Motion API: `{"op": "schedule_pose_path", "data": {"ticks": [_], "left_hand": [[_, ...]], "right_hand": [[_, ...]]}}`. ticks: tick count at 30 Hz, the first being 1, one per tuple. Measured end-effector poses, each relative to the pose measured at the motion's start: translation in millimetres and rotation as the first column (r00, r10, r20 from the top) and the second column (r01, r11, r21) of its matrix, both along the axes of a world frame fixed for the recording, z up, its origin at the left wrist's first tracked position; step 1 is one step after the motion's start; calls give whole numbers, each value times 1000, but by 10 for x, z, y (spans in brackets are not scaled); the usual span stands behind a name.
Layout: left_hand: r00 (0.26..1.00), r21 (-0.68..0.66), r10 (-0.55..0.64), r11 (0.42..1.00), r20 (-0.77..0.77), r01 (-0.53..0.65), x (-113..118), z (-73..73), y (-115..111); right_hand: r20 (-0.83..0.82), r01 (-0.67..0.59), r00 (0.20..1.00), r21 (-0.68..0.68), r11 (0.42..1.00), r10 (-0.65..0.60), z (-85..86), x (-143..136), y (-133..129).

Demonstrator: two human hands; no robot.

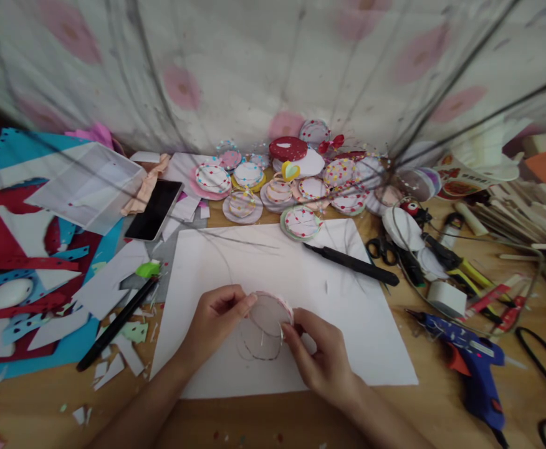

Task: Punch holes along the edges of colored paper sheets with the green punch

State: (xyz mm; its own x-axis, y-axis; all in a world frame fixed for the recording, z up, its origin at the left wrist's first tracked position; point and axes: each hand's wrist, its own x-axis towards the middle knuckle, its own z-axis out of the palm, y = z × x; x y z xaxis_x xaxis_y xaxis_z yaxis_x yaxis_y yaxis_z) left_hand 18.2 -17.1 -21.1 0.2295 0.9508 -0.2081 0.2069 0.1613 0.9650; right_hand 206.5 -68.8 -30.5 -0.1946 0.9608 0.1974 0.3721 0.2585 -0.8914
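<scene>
Together, left hand [214, 315] and right hand [317, 355] pinch the disc [268, 313] by its edges; squeezing harder could crease it.

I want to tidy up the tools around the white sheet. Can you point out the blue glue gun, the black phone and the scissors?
Blue glue gun [476, 365]: head view, on the middle of its blue body.
Black phone [154, 210]: head view, on the centre of its dark screen.
Scissors [382, 247]: head view, on the black handle loops.
</scene>
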Motion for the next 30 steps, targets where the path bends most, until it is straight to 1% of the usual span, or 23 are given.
{"op": "schedule_pose_path", "data": {"ticks": [6,12,15,18,20,21,22,24,26,27,28,29,30], "left_hand": [[1000,-1,-20,1000,4,20,-9,31,-33],[1000,-5,-24,1000,4,25,4,33,-21],[1000,9,-14,1000,8,14,-9,17,-30],[1000,32,-10,999,30,9,-58,-13,-47],[998,38,-10,999,68,8,-91,-31,-50],[995,37,-14,999,94,10,-99,-35,-48],[992,35,-22,999,123,17,-99,-33,-44],[979,27,-66,998,193,61,-72,-14,-38],[936,3,-184,982,299,191,-20,20,-40],[900,-9,-252,962,356,273,7,35,-44],[858,-17,-309,938,411,346,29,46,-51],[818,-20,-350,915,456,403,45,49,-58],[793,-18,-369,902,485,431,53,45,-66]], "right_hand": [[-3,-33,999,46,998,33,7,18,-1],[-21,-43,999,38,998,44,14,26,-14],[-68,-46,997,-43,998,43,28,27,-15],[-170,-20,985,-187,982,-12,32,33,3],[-281,-12,956,-317,948,-82,25,42,25],[-357,-38,927,-391,920,-114,19,47,36],[-442,-88,885,-467,880,-146,12,51,47],[-594,-253,778,-593,765,-203,1,54,62],[-673,-395,700,-645,655,-240,-4,45,69],[-687,-436,683,-655,617,-247,-4,36,70],[-695,-459,675,-658,597,-247,-3,25,71],[-699,-469,672,-657,591,-245,-2,14,74],[-703,-469,667,-653,595,-246,-3,2,77]]}}
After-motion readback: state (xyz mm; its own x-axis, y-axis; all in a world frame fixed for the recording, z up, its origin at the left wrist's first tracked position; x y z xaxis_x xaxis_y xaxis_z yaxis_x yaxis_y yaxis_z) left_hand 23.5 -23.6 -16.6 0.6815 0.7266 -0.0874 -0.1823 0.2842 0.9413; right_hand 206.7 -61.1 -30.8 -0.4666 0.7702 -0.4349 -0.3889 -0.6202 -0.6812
